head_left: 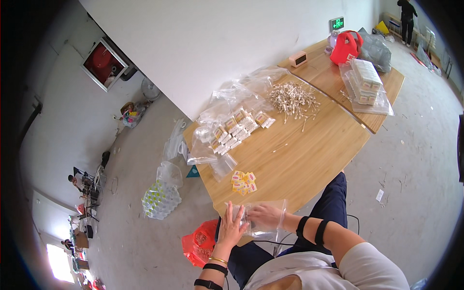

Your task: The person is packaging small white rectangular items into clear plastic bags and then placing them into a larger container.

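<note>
At the table's near edge, a clear plastic bag (279, 205) lies under and around both my hands. My left hand (232, 227) rests on its left end, fingers stretched out and thumb apart. My right hand (265, 216) reaches into the bag from the right, its fingers extended toward my left hand and seen through the film; their tips are partly hidden. Just beyond my hands lies a loose pile of small yellow-and-white cards (243, 182). Farther back are several small packs of cotton swabs (237, 129) and a heap of loose cotton swabs (294, 99).
Clear plastic bags (232, 99) cover the table's far left edge. On the second table (321, 63) are stacked white packs (366, 79), a red bag (346, 47) and a small clock (298, 59). A red plastic bag (198, 244) hangs low beside my left arm.
</note>
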The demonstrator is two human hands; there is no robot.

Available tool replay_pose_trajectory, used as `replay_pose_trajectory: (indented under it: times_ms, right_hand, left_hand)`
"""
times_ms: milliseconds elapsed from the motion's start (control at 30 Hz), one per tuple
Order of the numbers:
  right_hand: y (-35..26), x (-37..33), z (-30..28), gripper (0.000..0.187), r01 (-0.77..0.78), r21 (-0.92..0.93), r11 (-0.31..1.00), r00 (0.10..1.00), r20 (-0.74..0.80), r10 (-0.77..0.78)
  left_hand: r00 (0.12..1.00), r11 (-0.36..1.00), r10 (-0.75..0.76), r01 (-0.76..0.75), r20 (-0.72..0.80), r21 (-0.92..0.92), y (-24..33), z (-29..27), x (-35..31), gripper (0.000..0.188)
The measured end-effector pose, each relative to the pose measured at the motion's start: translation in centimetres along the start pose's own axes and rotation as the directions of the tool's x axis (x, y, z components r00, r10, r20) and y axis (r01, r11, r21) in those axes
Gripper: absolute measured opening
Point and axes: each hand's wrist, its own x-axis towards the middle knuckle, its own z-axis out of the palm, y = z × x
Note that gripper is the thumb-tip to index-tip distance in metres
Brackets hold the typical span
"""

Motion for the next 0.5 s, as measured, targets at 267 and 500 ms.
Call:
replay_pose_trajectory:
  times_ms: [267,500]
  right_hand:
    - [0.0,1.6,-0.8,0.035,0.021,-0.026,0.999,0.995,0.099,-0.018]
    - [-0.4,1.7,-0.3,0.028,-0.008,0.109,0.994,0.992,0.125,-0.006]
  left_hand:
    - [0.995,0.998,-0.043,0.04,0.091,0.039,0.7,-0.1,-0.1,0.067]
    - [0.995,0.995,-0.087,0.089,0.045,-0.048,0.8,-0.1,0.2,0.063]
